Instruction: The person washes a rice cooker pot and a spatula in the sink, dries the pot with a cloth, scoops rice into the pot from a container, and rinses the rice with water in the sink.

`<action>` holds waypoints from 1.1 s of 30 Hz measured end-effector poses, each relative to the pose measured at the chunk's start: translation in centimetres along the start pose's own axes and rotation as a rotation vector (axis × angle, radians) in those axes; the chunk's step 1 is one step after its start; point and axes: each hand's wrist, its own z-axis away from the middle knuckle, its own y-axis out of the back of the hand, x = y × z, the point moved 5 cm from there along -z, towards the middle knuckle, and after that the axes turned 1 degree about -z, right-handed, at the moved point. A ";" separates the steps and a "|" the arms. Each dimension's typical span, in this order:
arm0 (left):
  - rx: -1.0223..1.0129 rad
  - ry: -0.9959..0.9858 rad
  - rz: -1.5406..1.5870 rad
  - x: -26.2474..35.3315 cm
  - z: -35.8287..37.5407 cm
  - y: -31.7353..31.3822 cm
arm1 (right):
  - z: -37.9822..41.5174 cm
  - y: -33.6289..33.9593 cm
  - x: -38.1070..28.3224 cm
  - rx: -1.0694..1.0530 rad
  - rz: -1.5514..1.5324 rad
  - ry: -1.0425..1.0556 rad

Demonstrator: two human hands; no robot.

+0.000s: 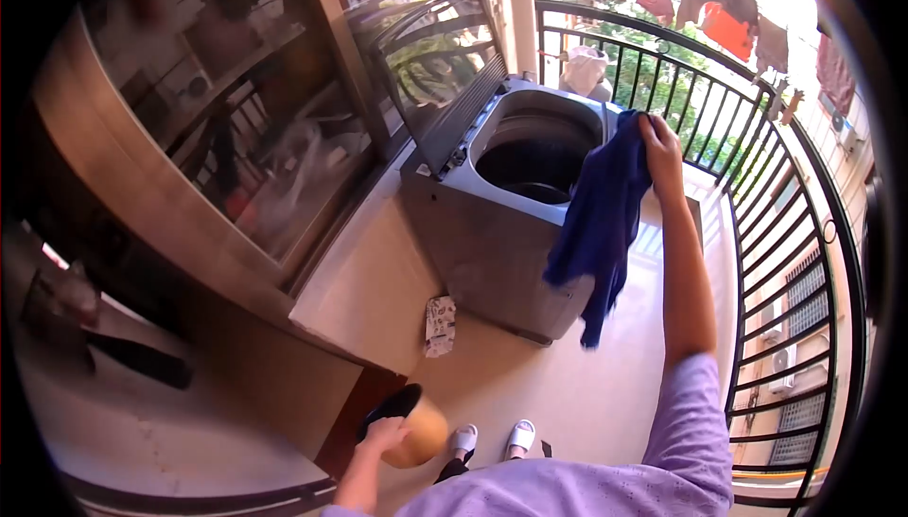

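My right hand (664, 146) is closed on the upper end of a dark blue garment (605, 205), which hangs down at the near right corner of a grey top-loading washing machine (501, 266). The washer's lid (440, 82) stands raised, and its drum (530, 153) looks dark inside; its contents cannot be made out. Low on the left, my left hand (386, 434) grips the rim of a yellow bucket (426, 432) with a dark interior. The bucket is tilted beside my legs, and what it contains is hidden.
A black railing (757, 271) curves along the right, with laundry (728, 30) hanging above it. A glass window (255, 120) borders the left. A patterned packet or paper (440, 326) is by the washer's base. My white slippers (520, 437) rest on the pale floor.
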 end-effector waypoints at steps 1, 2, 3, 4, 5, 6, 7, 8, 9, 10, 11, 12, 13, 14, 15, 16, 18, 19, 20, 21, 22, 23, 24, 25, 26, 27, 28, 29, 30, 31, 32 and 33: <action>0.020 0.063 0.048 -1.1 1.2 -0.3 | -1.5 -0.8 3.8 -0.040 0.150 -0.107; 0.020 0.156 0.122 -1.6 3.0 0.1 | -2.2 -1.4 7.9 -0.075 0.301 -0.211; 0.048 0.221 0.163 -2.7 4.4 -0.2 | -1.9 -2.2 12.5 -0.182 0.545 -0.269; 0.078 0.285 0.202 -4.2 5.8 -0.8 | -0.3 -2.3 12.1 -0.243 0.718 -0.246; 0.103 0.343 0.224 -5.7 7.0 -1.3 | 0.9 -2.9 13.7 -0.238 0.740 -0.203; 0.127 0.403 0.251 -7.1 8.3 -2.0 | 1.9 -3.5 15.4 -0.236 0.762 -0.157; 0.147 0.469 0.280 -7.8 9.8 -2.0 | 3.2 -3.9 15.4 -0.302 0.715 -0.180; 0.204 0.462 0.354 -8.3 11.3 -1.6 | 4.8 -4.7 15.2 -0.375 0.666 -0.200; 0.240 0.468 0.366 -10.1 12.0 -2.2 | 6.0 -5.2 15.8 -0.429 0.667 -0.159; 0.280 0.488 0.384 -11.7 13.3 -3.1 | 6.9 -5.7 17.1 -0.493 0.660 -0.108; 0.331 0.519 0.385 -11.7 14.9 -2.5 | 7.7 -5.9 17.8 -0.498 0.645 -0.033; 0.388 0.558 0.387 -12.0 16.2 -1.1 | 8.4 -5.9 17.7 -0.482 0.646 -0.031; 0.397 0.606 0.412 -13.0 17.4 -1.0 | 9.0 -5.9 17.5 -0.442 0.683 0.002; 0.413 0.651 0.439 -14.5 18.3 -1.1 | 9.6 -5.8 17.5 -0.415 0.692 0.019; 0.440 0.679 0.456 -15.8 19.3 -1.0 | 10.0 -5.8 17.7 -0.365 0.805 0.042; 0.468 0.702 0.469 -17.1 20.2 -0.8 | 10.1 -5.7 20.0 -0.274 0.905 0.165; 0.548 0.702 0.512 -20.1 21.9 -0.6 | 12.2 -6.4 13.9 -0.030 0.845 0.254; 0.575 0.703 0.516 -21.1 22.9 0.6 | 13.4 -7.6 9.8 0.016 0.719 0.272; 0.581 0.705 0.482 -23.8 23.1 0.0 | 16.3 -8.9 3.8 0.058 0.602 0.281; 0.625 0.712 0.590 -25.6 24.0 -0.3 | 19.3 -11.0 1.5 -0.086 0.396 0.195; 0.682 0.704 0.697 -27.5 24.3 0.0 | 22.2 -13.3 -0.5 -0.219 0.190 0.115; 0.742 0.642 0.825 -29.4 24.3 0.1 | 25.8 -16.5 -3.2 -0.389 0.021 0.159; 0.793 0.575 0.950 -30.9 24.3 0.2 | 30.4 -19.9 -5.2 -0.584 -0.151 -0.226; 0.838 0.507 1.069 -32.4 24.3 0.1 | 35.7 -23.5 -3.9 -0.736 -0.666 -0.981; 0.847 0.489 1.046 -34.4 23.9 -0.1 | 39.8 -26.9 -5.4 -1.080 -0.137 -0.569; 0.858 0.473 1.019 -36.8 22.8 -0.8 | 43.9 -30.2 -7.0 -1.253 0.379 -0.063; 0.866 0.458 0.987 -38.9 21.9 -1.4 | 47.3 -32.9 -10.3 -1.507 0.492 -0.135; 0.960 0.442 0.879 -40.4 21.5 -1.4 | 50.1 -35.7 -14.2 -1.582 0.497 -0.044; 1.051 0.423 0.766 -41.8 20.9 -0.6 | 52.5 -38.7 -17.3 -1.650 0.501 0.050; 0.990 0.379 0.653 -39.4 23.4 5.1 | 55.3 -42.1 -18.5 -1.661 0.281 0.085; 0.780 0.425 0.638 -39.7 23.6 7.2 | 57.8 -45.2 -20.1 -1.662 0.064 0.118; 0.796 0.375 0.592 -40.2 23.3 8.4 | 59.0 -47.7 -23.7 -1.728 0.080 0.158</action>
